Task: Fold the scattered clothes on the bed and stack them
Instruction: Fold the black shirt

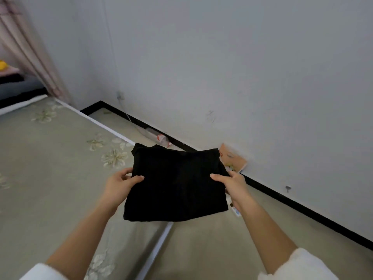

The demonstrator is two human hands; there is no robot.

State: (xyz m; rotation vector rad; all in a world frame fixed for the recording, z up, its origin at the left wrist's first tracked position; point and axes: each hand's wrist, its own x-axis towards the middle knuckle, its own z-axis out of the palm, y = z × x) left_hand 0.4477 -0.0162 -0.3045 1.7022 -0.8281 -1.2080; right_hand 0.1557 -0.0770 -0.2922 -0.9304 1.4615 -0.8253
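The left hand (121, 183) and right hand (232, 183) pinch a folded black cloth (175, 184) by its sides, keeping it flat above the bed (50, 168) edge, probably for stacking. Beyond, a bottle (161, 139) lies by the wall.

a bedroom in a home — shown by a bed (50, 168) covered with a pale green sheet printed with cream flowers, edged by a white border. pink curtains (26, 49) are hung at the far left, beside folded bedding in black and grey. plain white walls (242, 67) are met by a black skirting board (302, 207). an empty plastic bottle (159, 138) is left lying on the floor against the wall — lived-in, domestic, not staged.
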